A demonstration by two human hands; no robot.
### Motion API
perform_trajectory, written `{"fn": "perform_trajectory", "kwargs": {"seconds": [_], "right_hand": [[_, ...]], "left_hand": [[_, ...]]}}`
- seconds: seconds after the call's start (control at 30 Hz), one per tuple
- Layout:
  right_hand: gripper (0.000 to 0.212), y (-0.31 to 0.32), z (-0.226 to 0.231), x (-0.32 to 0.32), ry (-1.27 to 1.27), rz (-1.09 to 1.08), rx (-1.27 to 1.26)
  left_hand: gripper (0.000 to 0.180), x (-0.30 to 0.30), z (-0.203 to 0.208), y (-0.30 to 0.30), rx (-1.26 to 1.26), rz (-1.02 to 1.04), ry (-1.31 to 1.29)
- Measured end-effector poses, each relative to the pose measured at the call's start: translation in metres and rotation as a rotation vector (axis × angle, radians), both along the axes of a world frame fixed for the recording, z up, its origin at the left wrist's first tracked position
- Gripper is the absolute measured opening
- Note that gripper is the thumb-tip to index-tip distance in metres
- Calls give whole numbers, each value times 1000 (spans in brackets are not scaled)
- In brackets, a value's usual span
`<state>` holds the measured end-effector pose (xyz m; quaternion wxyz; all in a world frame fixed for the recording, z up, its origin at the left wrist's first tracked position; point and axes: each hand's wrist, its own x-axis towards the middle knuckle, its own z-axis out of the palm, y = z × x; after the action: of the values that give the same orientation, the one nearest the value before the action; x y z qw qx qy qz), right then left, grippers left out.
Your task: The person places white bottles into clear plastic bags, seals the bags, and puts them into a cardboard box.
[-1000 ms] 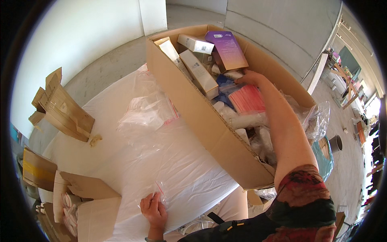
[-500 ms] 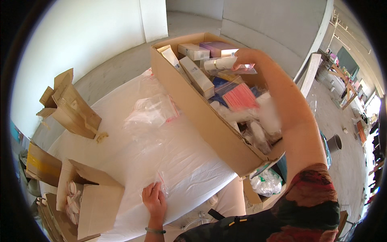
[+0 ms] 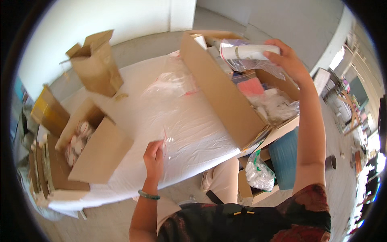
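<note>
My right hand [image 3: 287, 61] is closed on the right end of a white tube in a clear plastic bag [image 3: 246, 52], held over the far part of a long cardboard box [image 3: 223, 92]. Inside that box lie small cartons, a pink packet [image 3: 250, 86] and clear bags of white items [image 3: 278, 105]. Near the table's front edge, my left hand [image 3: 154, 155] pinches the edge of a small clear zip bag [image 3: 168, 143] with a red strip. Whether anything is in that small bag cannot be made out.
Clear bags [image 3: 171, 84] lie on the white-covered table [image 3: 139, 105]. A tall open carton [image 3: 96, 72] stands at the back left. Nearer, an open box [image 3: 102, 151] holds several round pieces [image 3: 76, 145]. Below the table's right edge sits a bag of white items [image 3: 260, 175] beside a blue bin [image 3: 283, 161].
My right hand has lifted the bagged white tube up from the box contents. My left hand has closed on the small bag's edge. The whole view has shifted.
</note>
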<state>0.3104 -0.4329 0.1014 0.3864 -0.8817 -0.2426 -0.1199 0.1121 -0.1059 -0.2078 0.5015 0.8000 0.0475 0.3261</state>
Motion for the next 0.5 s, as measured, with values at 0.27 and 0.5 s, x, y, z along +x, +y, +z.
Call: {"fn": "perform_trajectory", "kwargs": {"seconds": [0.27,0.5], "right_hand": [[39,76,-136,-123,535,312,657],[41,112,-262,-149,1216,538,1172]], "left_hand": [[22,-33,70,3,-8,11,-41],[27,-30,84,37,569,336,-294]]}}
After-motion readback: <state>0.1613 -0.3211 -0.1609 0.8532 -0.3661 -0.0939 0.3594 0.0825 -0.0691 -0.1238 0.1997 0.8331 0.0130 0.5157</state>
